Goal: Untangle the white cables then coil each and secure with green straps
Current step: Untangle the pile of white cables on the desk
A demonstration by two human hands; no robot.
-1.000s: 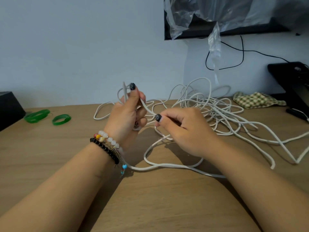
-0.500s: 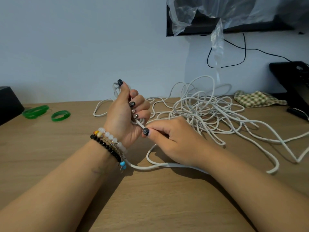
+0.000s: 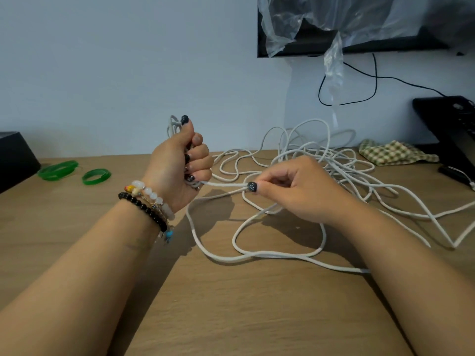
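A tangle of white cables (image 3: 321, 160) lies heaped on the wooden table (image 3: 231, 304), right of centre, with loose loops trailing toward me. My left hand (image 3: 177, 165), raised above the table, grips a small coil of white cable whose loops stick out above the thumb. A short taut stretch of cable runs from it to my right hand (image 3: 290, 186), which pinches the cable between thumb and forefinger. Two green straps (image 3: 57, 170) (image 3: 96, 176) lie on the table at the far left, well apart from both hands.
A checked cloth (image 3: 393, 152) lies at the back right beside a black device (image 3: 452, 124). A black box (image 3: 15, 160) sits at the left edge. A plastic-covered screen (image 3: 359, 24) hangs on the wall, with a black wire (image 3: 375, 80) dangling below it.
My right hand has moved right, away from the left hand, drawing a straight length of cable between them. My left hand's fingers have closed round more loops of the coil.
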